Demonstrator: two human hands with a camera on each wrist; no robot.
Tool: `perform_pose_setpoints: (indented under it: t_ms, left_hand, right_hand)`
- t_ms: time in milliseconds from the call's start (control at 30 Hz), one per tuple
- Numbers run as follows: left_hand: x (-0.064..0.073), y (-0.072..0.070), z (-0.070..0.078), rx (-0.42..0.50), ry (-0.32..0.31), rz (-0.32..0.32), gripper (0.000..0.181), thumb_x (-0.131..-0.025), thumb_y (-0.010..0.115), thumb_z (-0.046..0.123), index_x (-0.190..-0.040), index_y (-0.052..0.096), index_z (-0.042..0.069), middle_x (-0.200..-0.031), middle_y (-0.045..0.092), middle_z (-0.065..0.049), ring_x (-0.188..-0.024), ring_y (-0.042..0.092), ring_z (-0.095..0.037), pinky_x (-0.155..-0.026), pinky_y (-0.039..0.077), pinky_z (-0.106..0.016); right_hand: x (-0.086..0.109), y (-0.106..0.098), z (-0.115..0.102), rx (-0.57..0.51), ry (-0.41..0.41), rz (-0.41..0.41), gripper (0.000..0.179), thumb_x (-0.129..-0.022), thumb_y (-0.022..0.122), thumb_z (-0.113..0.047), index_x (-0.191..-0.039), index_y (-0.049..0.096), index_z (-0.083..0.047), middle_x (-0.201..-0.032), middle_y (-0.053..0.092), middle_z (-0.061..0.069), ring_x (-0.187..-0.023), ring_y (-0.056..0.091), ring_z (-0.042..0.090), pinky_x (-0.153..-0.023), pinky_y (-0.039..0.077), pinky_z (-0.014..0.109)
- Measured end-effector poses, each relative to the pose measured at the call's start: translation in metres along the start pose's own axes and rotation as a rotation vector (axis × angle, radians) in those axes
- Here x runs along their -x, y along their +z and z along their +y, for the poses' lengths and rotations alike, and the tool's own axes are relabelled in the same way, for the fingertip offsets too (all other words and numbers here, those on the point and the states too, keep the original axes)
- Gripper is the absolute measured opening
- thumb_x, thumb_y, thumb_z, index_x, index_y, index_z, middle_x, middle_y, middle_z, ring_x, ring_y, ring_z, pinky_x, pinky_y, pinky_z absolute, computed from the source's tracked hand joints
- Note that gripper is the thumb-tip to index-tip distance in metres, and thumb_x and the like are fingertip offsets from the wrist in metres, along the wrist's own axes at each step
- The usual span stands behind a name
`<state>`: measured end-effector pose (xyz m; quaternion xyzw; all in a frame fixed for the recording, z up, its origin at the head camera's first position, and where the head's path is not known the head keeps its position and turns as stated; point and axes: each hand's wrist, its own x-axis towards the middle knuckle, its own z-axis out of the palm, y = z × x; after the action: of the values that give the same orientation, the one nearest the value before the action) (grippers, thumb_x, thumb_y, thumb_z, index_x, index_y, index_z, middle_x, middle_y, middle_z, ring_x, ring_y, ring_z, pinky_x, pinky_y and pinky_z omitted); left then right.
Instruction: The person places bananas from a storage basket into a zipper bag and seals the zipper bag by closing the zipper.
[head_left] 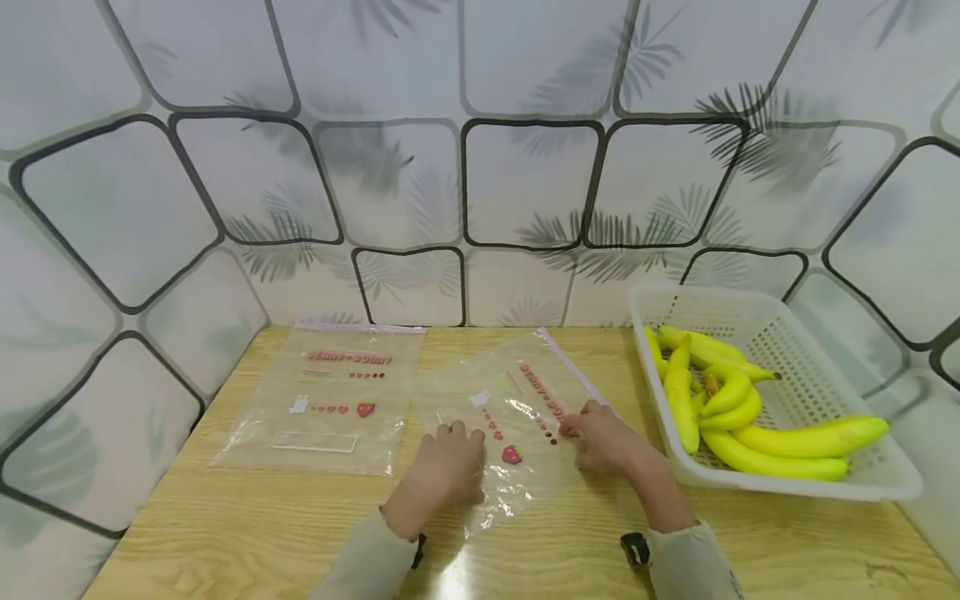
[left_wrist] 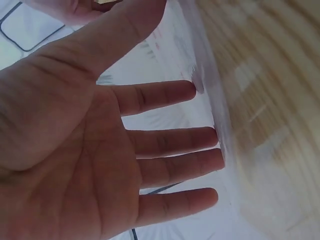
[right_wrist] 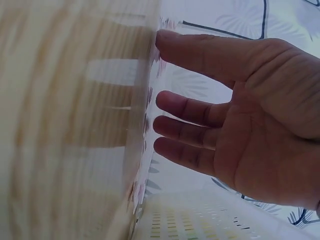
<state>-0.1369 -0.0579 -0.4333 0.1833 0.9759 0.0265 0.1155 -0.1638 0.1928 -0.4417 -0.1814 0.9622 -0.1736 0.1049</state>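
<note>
Head: the bag (head_left: 517, 429) lies askew on the tabletop (head_left: 300, 533) between left hand (head_left: 448, 462) and right hand (head_left: 609, 440). Left wrist: fingers outstretched, tips against the bag. Right wrist: fingers loosely extended, thumb touching it. Light outward pressure should smooth it best.

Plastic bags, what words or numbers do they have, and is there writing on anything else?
"BERRY BUNNY", a bit blurred: left bag.
"BERRY BUN", blurred, its end unclear by the right hand: right bag.
Small coloured lines beneath: too small to read.
No other readable writing.
</note>
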Motion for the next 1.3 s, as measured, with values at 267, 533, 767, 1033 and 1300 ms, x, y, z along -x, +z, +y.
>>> perform_pose_setpoints:
  t_ms: [267, 533, 767, 1033, 1300]
  left_hand:
    - [-0.005, -0.004, -0.021, 0.068, 0.028, -0.011, 0.06, -0.069, 0.089, 0.022, -0.119, 0.059, 0.007, -0.108, 0.058, -0.014, -0.104, 0.057, -0.033, -0.087, 0.053, -0.046]
    - [-0.009, -0.005, -0.034, 0.121, 0.007, 0.018, 0.04, -0.082, 0.069, 0.007, -0.121, 0.061, 0.007, -0.115, 0.058, -0.018, -0.116, 0.053, -0.039, -0.101, 0.045, -0.056]
    - [-0.004, -0.005, -0.018, 0.015, 0.044, -0.04, 0.059, -0.077, 0.08, 0.034, -0.125, 0.058, 0.007, -0.115, 0.059, -0.018, -0.11, 0.056, -0.036, -0.094, 0.051, -0.05]
    - [-0.005, -0.006, -0.024, 0.038, 0.039, -0.017, 0.063, -0.073, 0.087, 0.029, -0.124, 0.057, 0.007, -0.113, 0.058, -0.016, -0.107, 0.058, -0.033, -0.088, 0.054, -0.048]
    - [-0.011, -0.009, -0.05, 0.207, 0.057, -0.029, 0.069, -0.074, 0.088, 0.019, -0.135, 0.057, 0.01, -0.144, 0.049, -0.018, -0.132, 0.048, -0.038, -0.104, 0.044, -0.057]
  right_hand:
    - [0.0, 0.001, -0.005, -0.054, 0.029, -0.046, 0.047, -0.07, 0.073, 0.002, -0.114, 0.071, -0.016, -0.117, 0.054, 0.016, -0.103, 0.052, 0.03, -0.086, 0.048, 0.046]
    - [0.002, 0.004, -0.012, -0.061, 0.009, -0.037, 0.049, -0.069, 0.072, 0.005, -0.114, 0.072, -0.015, -0.113, 0.054, 0.015, -0.102, 0.051, 0.033, -0.079, 0.049, 0.044]
    - [0.002, 0.006, -0.013, -0.041, 0.023, -0.04, 0.046, -0.073, 0.072, 0.001, -0.116, 0.071, -0.016, -0.117, 0.053, 0.016, -0.105, 0.05, 0.034, -0.083, 0.05, 0.048]
    - [-0.001, 0.007, -0.017, -0.035, 0.005, -0.043, 0.045, -0.073, 0.072, -0.001, -0.116, 0.071, -0.015, -0.114, 0.054, 0.015, -0.104, 0.05, 0.033, -0.083, 0.049, 0.047]
    - [-0.002, 0.008, -0.026, -0.015, -0.049, -0.03, 0.048, -0.072, 0.073, 0.001, -0.119, 0.07, -0.011, -0.108, 0.056, 0.015, -0.095, 0.051, 0.03, -0.077, 0.048, 0.043]
